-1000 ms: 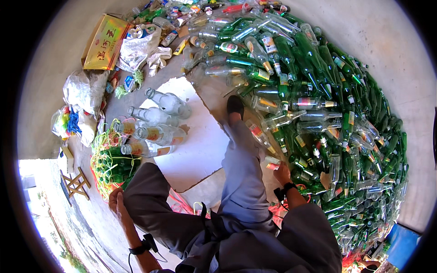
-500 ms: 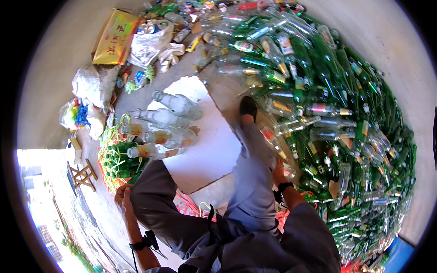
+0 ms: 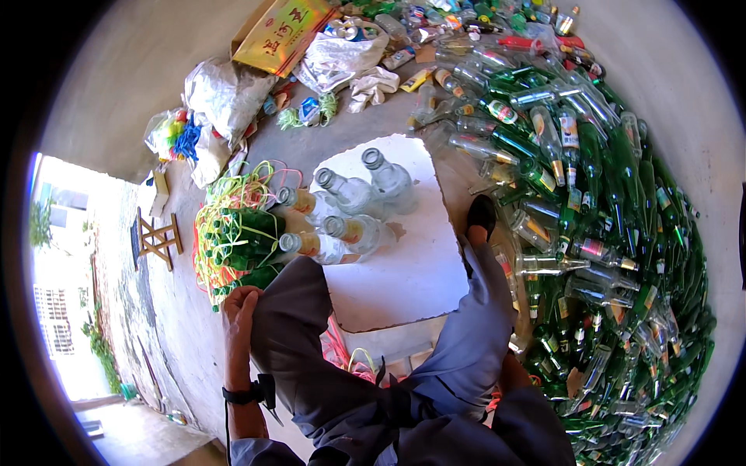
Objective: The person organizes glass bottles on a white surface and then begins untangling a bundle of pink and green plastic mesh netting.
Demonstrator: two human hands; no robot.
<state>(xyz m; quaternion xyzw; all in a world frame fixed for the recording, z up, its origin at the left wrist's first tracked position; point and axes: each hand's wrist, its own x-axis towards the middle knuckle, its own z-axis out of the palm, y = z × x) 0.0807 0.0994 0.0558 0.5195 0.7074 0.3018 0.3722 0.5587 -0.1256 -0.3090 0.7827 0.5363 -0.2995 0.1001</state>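
My left hand rests against my left knee in grey trousers, fingers loose, with nothing in it. A dark band sits on its wrist. Just beyond it lies a bundle of green bottles wrapped in yellow string. Several clear glass bottles lie on a white sheet in front of me. My right forearm shows behind my right leg, and the hand itself is hidden. My right foot in a black shoe reaches to the edge of a big pile of green and clear bottles.
The bottle pile fills the whole right side. At the back lie a yellow cardboard box, white sacks, a crumpled plastic bag and scraps. A small wooden stool stands on the concrete floor at left, near a sunlit opening.
My left hand has come up from my side to the left knee. My right hand, seen earlier beside the right leg, has dropped out of sight behind it. The view has moved closer to the sheet.
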